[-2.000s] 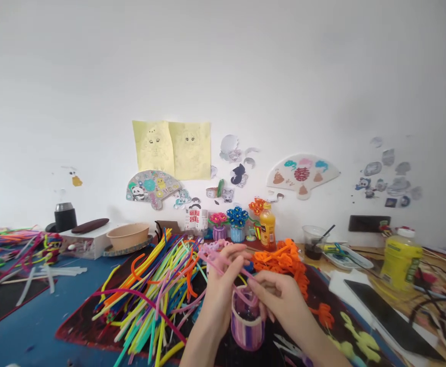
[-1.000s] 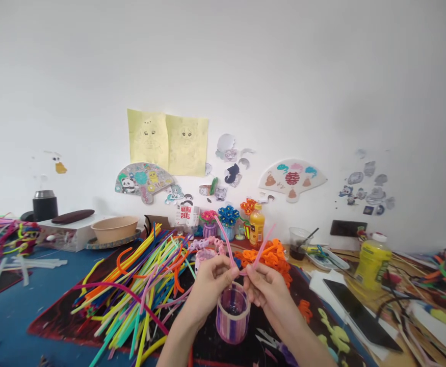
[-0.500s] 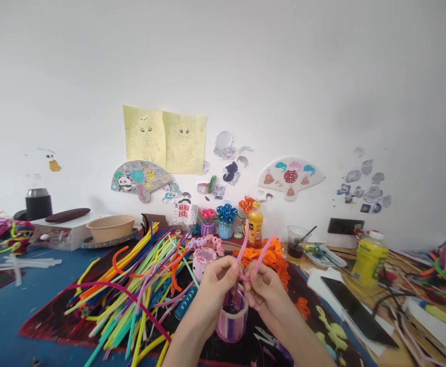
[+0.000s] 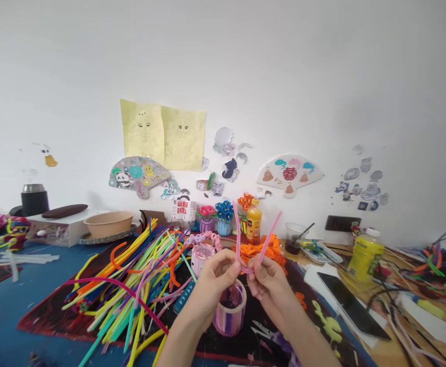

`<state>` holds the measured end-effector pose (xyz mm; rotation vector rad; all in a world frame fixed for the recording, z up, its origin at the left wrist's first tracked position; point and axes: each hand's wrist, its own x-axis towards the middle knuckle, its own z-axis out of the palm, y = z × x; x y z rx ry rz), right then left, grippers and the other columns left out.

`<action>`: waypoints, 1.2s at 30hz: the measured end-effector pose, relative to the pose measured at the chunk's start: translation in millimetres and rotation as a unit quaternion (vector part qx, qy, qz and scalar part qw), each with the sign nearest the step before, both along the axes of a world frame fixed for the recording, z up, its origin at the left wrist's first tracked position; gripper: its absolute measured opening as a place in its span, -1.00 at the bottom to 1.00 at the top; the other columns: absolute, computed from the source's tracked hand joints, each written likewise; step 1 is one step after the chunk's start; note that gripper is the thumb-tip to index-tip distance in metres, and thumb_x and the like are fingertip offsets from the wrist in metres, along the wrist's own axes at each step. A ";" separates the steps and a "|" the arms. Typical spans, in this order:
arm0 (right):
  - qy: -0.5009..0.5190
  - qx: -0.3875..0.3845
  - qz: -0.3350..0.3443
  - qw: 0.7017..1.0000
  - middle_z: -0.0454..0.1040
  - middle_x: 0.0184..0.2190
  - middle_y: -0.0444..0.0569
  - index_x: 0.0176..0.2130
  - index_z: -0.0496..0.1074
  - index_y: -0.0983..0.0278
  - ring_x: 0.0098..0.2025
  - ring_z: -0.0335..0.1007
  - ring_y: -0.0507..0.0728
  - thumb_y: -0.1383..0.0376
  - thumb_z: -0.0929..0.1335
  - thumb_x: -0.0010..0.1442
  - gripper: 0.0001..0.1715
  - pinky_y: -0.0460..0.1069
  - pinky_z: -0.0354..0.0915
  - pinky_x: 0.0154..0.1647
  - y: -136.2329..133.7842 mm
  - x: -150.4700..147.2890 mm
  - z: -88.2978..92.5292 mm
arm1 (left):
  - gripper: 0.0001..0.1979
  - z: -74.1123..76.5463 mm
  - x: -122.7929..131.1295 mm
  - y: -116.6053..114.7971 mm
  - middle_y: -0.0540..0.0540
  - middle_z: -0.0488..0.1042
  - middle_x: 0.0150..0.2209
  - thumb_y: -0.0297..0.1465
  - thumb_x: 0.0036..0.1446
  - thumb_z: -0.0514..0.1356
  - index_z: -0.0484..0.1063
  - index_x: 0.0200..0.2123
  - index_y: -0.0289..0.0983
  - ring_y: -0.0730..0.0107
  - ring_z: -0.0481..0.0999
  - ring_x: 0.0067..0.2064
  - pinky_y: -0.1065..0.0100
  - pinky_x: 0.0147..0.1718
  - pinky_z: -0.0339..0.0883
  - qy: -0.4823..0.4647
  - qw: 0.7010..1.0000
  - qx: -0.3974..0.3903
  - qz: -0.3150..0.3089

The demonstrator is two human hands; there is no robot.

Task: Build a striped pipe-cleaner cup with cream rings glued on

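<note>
Between my two hands is a pink pipe cleaner (image 4: 238, 235), bent into a U with both ends pointing up. My left hand (image 4: 219, 275) pinches it near the left bend, thumb against fingers. On the other side my right hand (image 4: 269, 279) pinches it near the right bend. Just below my hands stands a small round pot (image 4: 229, 322) striped in pink and purple, its pale rim facing up. Behind my left hand sits a pink basket (image 4: 200, 257) with a curly pink and lilac handle. Orange fuzzy pieces (image 4: 253, 251) lie behind my right hand.
A large heap of coloured pipe cleaners (image 4: 131, 285) spreads across the dark mat at left. Scissors (image 4: 261, 330) lie by the pot. A phone (image 4: 352, 305) and a yellow bottle (image 4: 366, 256) are on the right. Pipe-cleaner flowers (image 4: 225, 211) and an orange drink bottle (image 4: 253, 223) stand by the wall.
The pipe cleaner's two ends have spread farther apart and stand higher against the background. My hands have moved slightly apart, both still pinching it. The whole view has shifted a little.
</note>
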<state>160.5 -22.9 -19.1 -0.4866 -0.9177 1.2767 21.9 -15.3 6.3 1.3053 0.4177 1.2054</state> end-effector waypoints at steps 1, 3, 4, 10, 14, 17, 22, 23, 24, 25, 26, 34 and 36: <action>0.001 -0.003 -0.006 1.000 0.41 -0.66 -0.16 -0.53 0.47 0.32 -0.72 0.22 -0.11 0.09 0.61 -0.15 -0.58 -0.24 0.06 -0.74 -0.1 0.2 1.1 | -0.71 -0.1 0.2 -0.5 0.05 0.37 -0.51 -0.20 -0.01 0.40 0.49 -0.41 -0.30 0.57 0.20 -0.50 0.50 -0.51 0.05 -0.001 1.000 -0.003 -0.002; -0.001 -0.010 -0.016 1.000 0.41 -0.66 -0.16 -0.51 0.49 0.32 -0.71 0.23 -0.10 0.07 0.62 -0.16 -0.57 -0.23 0.07 -0.74 -0.4 0.5 2.2 | -0.72 -1.0 0.8 -0.9 0.04 0.39 -0.49 -0.21 -0.02 0.41 0.50 -0.40 -0.30 0.58 0.21 -0.50 0.50 -0.51 0.06 -0.007 1.000 -0.012 -0.006; -0.003 -0.014 -0.019 1.000 0.42 -0.65 -0.15 -0.50 0.51 0.33 -0.70 0.23 -0.10 0.06 0.61 -0.16 -0.56 -0.22 0.08 -0.73 -0.5 0.6 2.2 | -0.72 -1.5 1.1 -0.8 0.03 0.40 -0.48 -0.21 -0.02 0.41 0.50 -0.39 -0.30 0.57 0.22 -0.50 0.50 -0.51 0.07 -0.011 1.000 -0.019 -0.007; -0.025 -0.022 -0.024 0.999 0.42 -0.61 -0.13 -0.44 0.55 0.32 -0.68 0.21 -0.10 0.03 0.59 -0.10 -0.57 -0.20 0.07 -0.71 -0.6 0.7 1.1 | -0.67 -2.5 0.9 3.6 0.05 0.35 -0.54 -0.19 -0.08 0.44 0.53 -0.36 -0.31 0.58 0.23 -0.52 0.51 -0.54 0.09 -0.055 0.997 -0.052 -0.002; -0.043 -0.019 -0.019 0.999 0.42 -0.59 -0.14 -0.41 0.56 0.33 -0.67 0.20 -0.10 0.08 0.59 -0.09 -0.61 -0.20 0.06 -0.71 -0.8 -0.6 1.9 | -0.68 -2.5 0.7 5.9 0.04 0.38 -0.52 -0.22 -0.09 0.45 0.54 -0.36 -0.32 0.61 0.22 -0.53 0.52 -0.54 0.10 -0.095 0.992 -0.078 0.008; -0.049 -0.026 -0.009 0.998 0.42 -0.59 -0.13 -0.41 0.56 0.34 -0.67 0.22 -0.10 0.09 0.58 -0.06 -0.62 -0.20 0.09 -0.70 -2.4 -1.6 2.2 | -0.68 -3.3 1.1 5.6 0.02 0.40 -0.49 -0.23 -0.12 0.47 0.54 -0.36 -0.33 0.63 0.22 -0.54 0.51 -0.55 0.10 -0.108 0.990 -0.093 0.015; -0.045 -0.037 0.003 0.998 0.44 -0.60 -0.11 -0.42 0.55 0.36 -0.67 0.25 -0.09 0.07 0.58 -0.05 -0.60 -0.20 0.12 -0.70 -3.5 -2.6 2.5 | -0.67 -5.0 2.6 3.3 0.03 0.41 -0.52 -0.23 -0.13 0.47 0.55 -0.36 -0.31 0.65 0.21 -0.56 0.52 -0.55 0.08 -0.105 0.989 -0.107 0.009; -0.042 -0.035 0.001 0.998 0.44 -0.60 -0.11 -0.43 0.55 0.36 -0.67 0.25 -0.09 0.07 0.58 -0.06 -0.60 -0.20 0.12 -0.70 -3.0 -2.8 2.4 | -0.67 -5.5 3.1 3.2 0.03 0.42 -0.51 -0.23 -0.12 0.47 0.55 -0.36 -0.32 0.66 0.20 -0.56 0.52 -0.55 0.07 -0.100 0.989 -0.107 0.004; -0.040 -0.031 -0.005 0.999 0.44 -0.61 -0.11 -0.46 0.54 0.36 -0.68 0.25 -0.09 0.07 0.59 -0.08 -0.59 -0.20 0.12 -0.71 -2.4 -3.1 2.2 | -0.68 -5.9 3.6 3.3 0.02 0.43 -0.52 -0.22 -0.12 0.47 0.56 -0.36 -0.33 0.66 0.19 -0.56 0.51 -0.55 0.06 -0.096 0.990 -0.106 -0.003; -0.038 -0.027 -0.012 0.999 0.44 -0.62 -0.11 -0.48 0.53 0.35 -0.69 0.24 -0.08 0.07 0.59 -0.10 -0.59 -0.19 0.11 -0.71 -1.5 -3.3 1.7 | -0.67 -6.3 4.0 3.5 0.01 0.43 -0.53 -0.22 -0.12 0.47 0.56 -0.38 -0.33 0.66 0.18 -0.57 0.51 -0.56 0.03 -0.091 0.990 -0.103 -0.012; -0.036 -0.023 -0.022 0.999 0.44 -0.63 -0.11 -0.49 0.53 0.35 -0.69 0.23 -0.08 0.07 0.60 -0.12 -0.59 -0.19 0.10 -0.72 -0.7 -3.4 1.1 | -0.67 -6.6 4.4 3.8 0.01 0.43 -0.54 -0.22 -0.13 0.47 0.56 -0.39 -0.34 0.66 0.17 -0.57 0.51 -0.57 0.00 -0.086 0.991 -0.101 -0.020; -0.055 -0.001 -0.091 0.994 0.42 -0.68 -0.10 -0.44 0.59 0.34 -0.68 0.19 -0.06 0.05 0.59 -0.12 -0.59 -0.16 0.07 -0.69 0.6 0.9 -3.0 | -0.63 -5.4 3.2 4.7 0.06 0.31 -0.60 -0.16 -0.17 0.47 0.52 -0.45 -0.34 0.70 0.02 -0.64 0.46 -0.63 -0.25 -0.033 0.994 -0.095 -0.050; -0.070 0.010 -0.104 0.992 0.38 -0.71 -0.12 -0.53 0.55 0.34 -0.69 0.16 -0.06 0.02 0.58 -0.10 -0.57 -0.15 0.04 -0.70 0.4 2.1 -2.2 | -0.62 -5.1 2.3 4.7 0.07 0.29 -0.60 -0.15 -0.15 0.45 0.52 -0.46 -0.35 0.71 -0.01 -0.64 0.45 -0.63 -0.28 -0.013 0.994 -0.093 -0.054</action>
